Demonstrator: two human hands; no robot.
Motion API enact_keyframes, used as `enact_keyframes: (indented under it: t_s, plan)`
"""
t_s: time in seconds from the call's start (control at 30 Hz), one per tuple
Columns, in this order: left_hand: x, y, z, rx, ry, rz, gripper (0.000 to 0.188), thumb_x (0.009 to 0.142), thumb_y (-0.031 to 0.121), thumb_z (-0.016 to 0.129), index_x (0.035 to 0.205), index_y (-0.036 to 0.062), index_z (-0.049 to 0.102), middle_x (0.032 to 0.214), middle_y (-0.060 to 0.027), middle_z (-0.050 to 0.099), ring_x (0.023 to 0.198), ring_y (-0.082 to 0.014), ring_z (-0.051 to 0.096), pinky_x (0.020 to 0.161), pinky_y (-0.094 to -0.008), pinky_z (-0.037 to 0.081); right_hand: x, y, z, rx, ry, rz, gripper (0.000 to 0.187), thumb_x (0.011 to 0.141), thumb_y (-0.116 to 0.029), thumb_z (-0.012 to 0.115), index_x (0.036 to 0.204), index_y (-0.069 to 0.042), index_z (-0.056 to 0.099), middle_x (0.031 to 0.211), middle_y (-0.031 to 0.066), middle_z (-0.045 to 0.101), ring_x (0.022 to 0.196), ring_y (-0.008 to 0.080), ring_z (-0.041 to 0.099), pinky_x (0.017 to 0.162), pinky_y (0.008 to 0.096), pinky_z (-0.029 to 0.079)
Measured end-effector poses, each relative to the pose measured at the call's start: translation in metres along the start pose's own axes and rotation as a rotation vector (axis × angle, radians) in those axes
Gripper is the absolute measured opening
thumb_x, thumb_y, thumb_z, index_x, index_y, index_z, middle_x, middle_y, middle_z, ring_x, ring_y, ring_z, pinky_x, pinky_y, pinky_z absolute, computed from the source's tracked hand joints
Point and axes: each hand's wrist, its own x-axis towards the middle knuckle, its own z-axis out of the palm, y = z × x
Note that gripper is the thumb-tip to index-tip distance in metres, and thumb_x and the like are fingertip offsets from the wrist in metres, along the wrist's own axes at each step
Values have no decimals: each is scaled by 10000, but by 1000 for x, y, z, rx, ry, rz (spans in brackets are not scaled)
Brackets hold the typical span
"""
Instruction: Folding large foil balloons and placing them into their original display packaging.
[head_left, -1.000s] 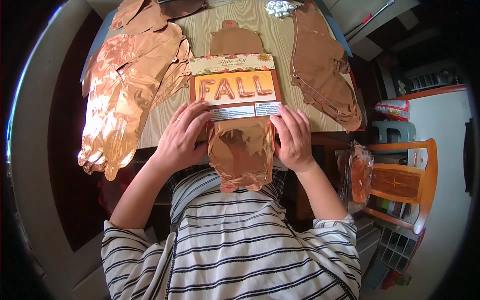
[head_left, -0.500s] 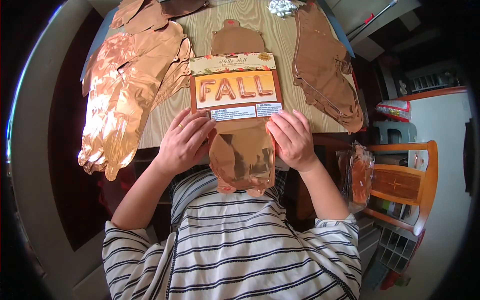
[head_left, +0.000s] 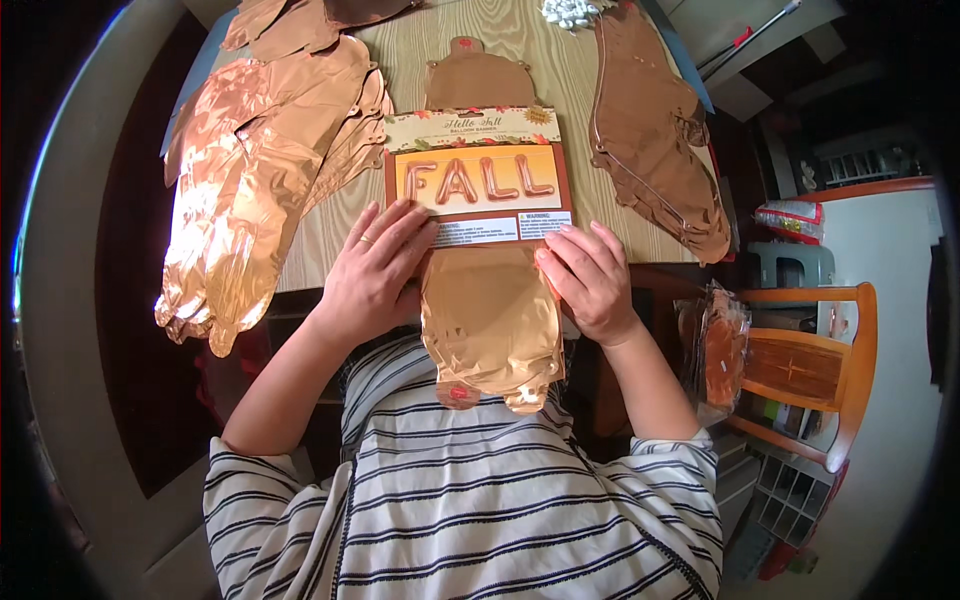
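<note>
A printed cardboard header card [head_left: 478, 222] with a picture of foil letter balloons lies across the folded copper foil balloon [head_left: 490, 310] at the table's front edge. Past the card's far edge the foil's matte end [head_left: 478, 80] shows; its shiny near end hangs over my lap. My left hand [head_left: 382, 262] grips the card's near left corner, fingers on top and thumb underneath. At the near right corner, my right hand [head_left: 588, 278] pinches the card's edge beside the foil. The foil beneath the card is hidden.
Shiny copper foil balloons [head_left: 255, 190] are piled on the left of the wooden table [head_left: 400, 65] and overhang its front edge. More brown foil [head_left: 650, 130] lies at the right. Small white pieces [head_left: 570, 12] sit at the far edge. A wooden chair [head_left: 800, 365] stands right, near plastic-wrapped foil [head_left: 722, 355].
The card has shifted slightly right, and the foil's near end hangs lower and flatter. My left hand has slid farther over the card's corner.
</note>
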Motion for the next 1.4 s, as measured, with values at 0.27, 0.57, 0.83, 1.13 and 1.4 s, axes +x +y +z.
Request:
enact_keyframes:
  t_s: [0.27,0.57,0.83,1.13,1.4]
  plan:
    - [-5,-5,8,-15,7,58,579,760,72,683,1333,69,599,1407,-129,570,1370,-320,494,1165,-542,322,0,0,-3,15,15,11,226,877,-153,681,1097,-101,685,1187,73,674,1127,248,629,1046,464,437]
    - [-12,0,15,19,148,93,339,792,59,694,1128,68,654,1289,-105,670,1262,-281,607,1165,-531,321,-6,0,-6,98,33,1,271,844,-113,728,1109,-83,680,1168,75,667,1091,247,630,983,430,481]
    - [-11,-2,13,51,173,118,160,815,100,692,968,94,644,1214,-69,706,1194,-237,650,1158,-513,334,1,3,0,181,70,125,226,795,-67,741,1009,-82,673,1073,59,658,974,258,621,843,397,492]
    - [2,4,8,-65,220,-17,139,786,58,725,807,113,600,1000,-14,758,983,-170,730,1146,-534,325,26,-11,2,241,-32,678,259,774,-57,772,968,-60,602,869,102,613,822,327,610,741,428,491]
    - [10,11,8,-188,342,-212,185,780,104,815,869,93,653,951,-54,692,839,-229,690,860,-411,545,21,-18,8,-45,124,311,182,833,-75,733,989,-89,640,974,68,602,883,268,600,788,415,462]
